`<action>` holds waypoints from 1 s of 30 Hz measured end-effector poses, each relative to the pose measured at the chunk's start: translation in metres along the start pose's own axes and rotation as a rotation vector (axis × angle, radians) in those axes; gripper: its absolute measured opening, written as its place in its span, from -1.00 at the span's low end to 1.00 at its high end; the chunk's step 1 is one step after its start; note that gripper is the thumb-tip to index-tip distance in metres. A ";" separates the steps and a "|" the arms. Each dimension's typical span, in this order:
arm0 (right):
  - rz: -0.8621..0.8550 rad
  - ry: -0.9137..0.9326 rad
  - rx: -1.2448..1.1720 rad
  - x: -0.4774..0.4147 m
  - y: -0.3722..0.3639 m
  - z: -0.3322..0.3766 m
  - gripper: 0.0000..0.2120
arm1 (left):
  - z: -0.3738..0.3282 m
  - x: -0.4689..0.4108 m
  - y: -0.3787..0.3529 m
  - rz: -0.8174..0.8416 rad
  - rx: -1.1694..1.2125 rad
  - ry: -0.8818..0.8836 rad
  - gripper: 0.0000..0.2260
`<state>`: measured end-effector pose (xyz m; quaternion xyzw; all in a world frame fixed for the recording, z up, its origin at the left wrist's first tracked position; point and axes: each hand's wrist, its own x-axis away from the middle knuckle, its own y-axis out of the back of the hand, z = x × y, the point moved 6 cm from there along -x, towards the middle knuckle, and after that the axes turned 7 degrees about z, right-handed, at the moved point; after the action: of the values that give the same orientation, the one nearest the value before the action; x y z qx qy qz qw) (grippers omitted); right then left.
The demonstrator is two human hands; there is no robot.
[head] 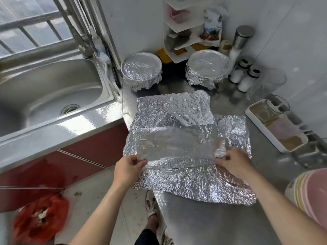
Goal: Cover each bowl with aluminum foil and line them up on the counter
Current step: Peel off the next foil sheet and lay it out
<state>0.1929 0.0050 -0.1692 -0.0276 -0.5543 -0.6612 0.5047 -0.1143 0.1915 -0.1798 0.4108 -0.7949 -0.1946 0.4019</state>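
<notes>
Pinching a crumpled foil sheet at both ends, our hands work at the bench. Our left hand nips its near-left edge and our right hand a folded right end. The sheet's left side overhangs the bench edge, next to the sink. Bare bench lies open nearer us. By the back wall stand the left covered bowl and the right covered bowl, apart from each other and their contents hidden. Stacked bowls sit at far right, near a white tray.
</notes>
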 end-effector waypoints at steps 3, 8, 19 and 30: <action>-0.008 -0.034 0.017 -0.005 0.001 0.000 -0.68 | -0.003 -0.002 -0.003 -0.034 -0.049 0.018 -0.80; 0.018 -0.079 -0.043 -0.010 0.002 -0.003 -0.56 | -0.011 0.002 -0.001 -0.111 -0.120 -0.004 -0.73; -0.588 0.276 0.022 0.038 0.003 0.083 -0.58 | -0.090 0.027 -0.049 -0.295 -0.513 -0.648 -0.47; -0.191 0.300 0.382 -0.023 -0.076 0.084 -0.44 | -0.063 -0.020 -0.103 -0.008 -0.710 -0.503 -0.36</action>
<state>0.1070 0.0745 -0.2046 0.2190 -0.5882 -0.5860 0.5125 -0.0063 0.1488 -0.2175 0.1901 -0.7503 -0.5513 0.3114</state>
